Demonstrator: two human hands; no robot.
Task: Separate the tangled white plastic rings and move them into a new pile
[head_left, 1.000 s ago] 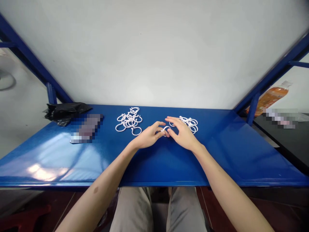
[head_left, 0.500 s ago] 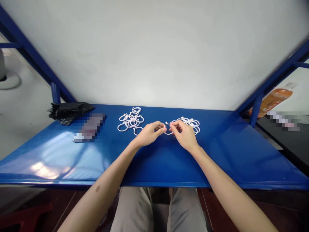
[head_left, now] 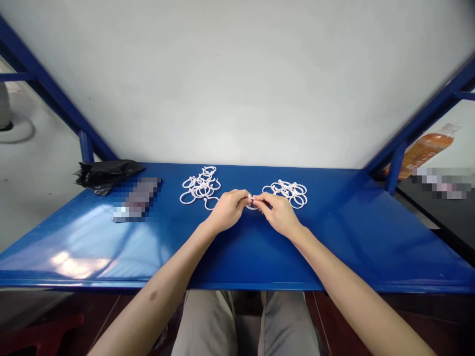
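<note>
Between my fingertips is a thin white curtain ring (head_left: 252, 208), its lower curve showing under the fingers. My left hand (head_left: 230, 206) pinches one end of it, and my right hand (head_left: 275, 209) pinches the other; the two hands' fingertips nearly meet where the ends come together. Fingers partly hide that join, so I cannot tell whether it is fastened. Left of my hands lies a loose pile of white rings (head_left: 202, 190), some with gaps in their loops. Another pile of white rings (head_left: 293, 192) lies just beyond my right hand.
A blue table (head_left: 237, 262) runs against a pale wall. On its left are a crumpled black bag (head_left: 106, 174) and a blurred flat item (head_left: 139, 197). Blue frame bars rise at both sides. An orange drink bottle (head_left: 426, 152) stands tilted in view at the right, beyond the bar.
My hands have come closer together, the right one moving left. The ring's ends, apart before, are now brought together between my fingers. Both piles are unchanged.
</note>
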